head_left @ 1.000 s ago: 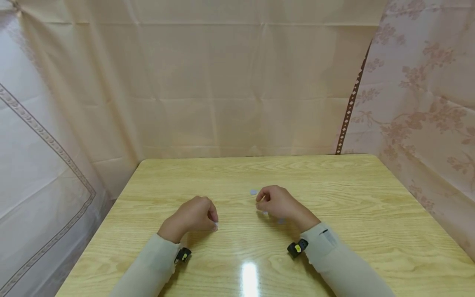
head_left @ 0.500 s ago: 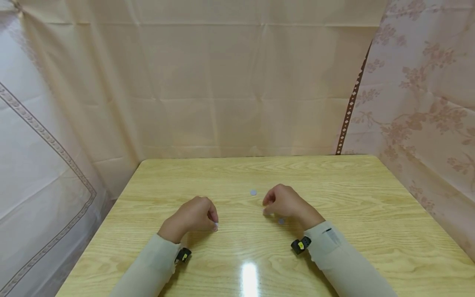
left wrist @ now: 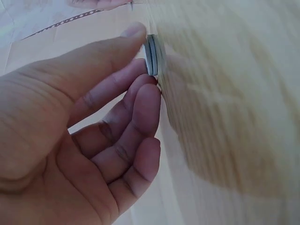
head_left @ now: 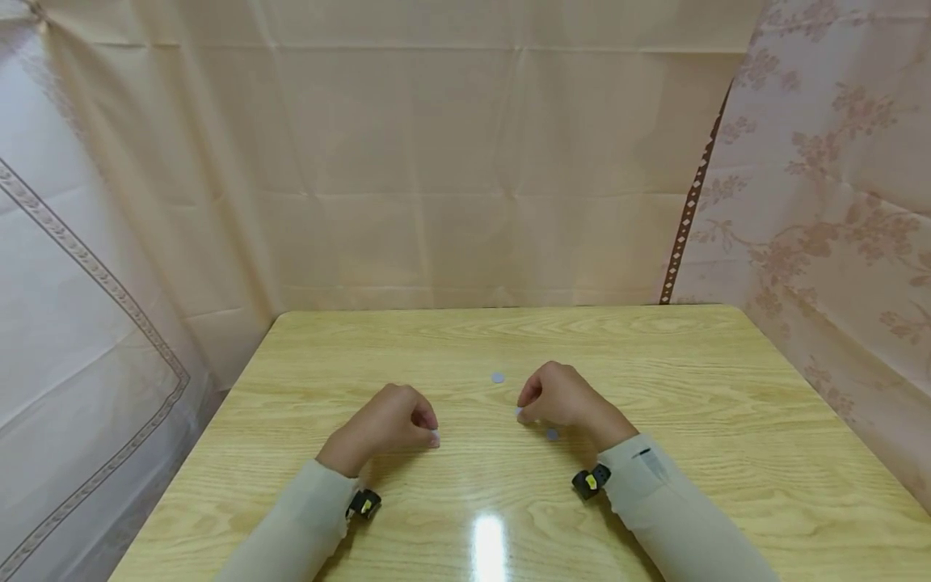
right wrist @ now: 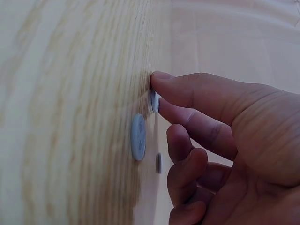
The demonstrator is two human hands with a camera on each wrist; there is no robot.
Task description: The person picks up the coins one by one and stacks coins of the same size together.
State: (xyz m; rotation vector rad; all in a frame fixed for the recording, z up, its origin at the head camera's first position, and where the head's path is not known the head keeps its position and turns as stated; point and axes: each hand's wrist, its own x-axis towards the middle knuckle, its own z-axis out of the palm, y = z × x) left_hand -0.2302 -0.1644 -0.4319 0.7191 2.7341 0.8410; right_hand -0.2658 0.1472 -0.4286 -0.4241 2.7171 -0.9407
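My left hand [head_left: 385, 424] is low over the wooden table, left of centre. Between thumb and index finger it pinches a small stack of silver coins [left wrist: 151, 55], standing on edge against the tabletop in the left wrist view. Its other fingers curl loosely. To the right, my right hand [head_left: 563, 396] pinches a silver coin [right wrist: 153, 101] at the table surface. Another coin [right wrist: 138, 137] lies flat near that thumb, seen as coin [head_left: 552, 434] under the right wrist in the head view. A further coin [head_left: 498, 377] lies beyond, between the hands.
The wood-grain table [head_left: 378, 347] extends around both hands, with a bright light reflection near its front. Beige cloth [head_left: 465, 162] hangs behind the far edge, and patterned cloths hang at the left and right sides. Each wrist wears a small black camera [head_left: 591, 482].
My right hand has shifted right and lowered, its thumb and finger closing on a coin. The left hand, holding its coins, has moved slightly to the right.
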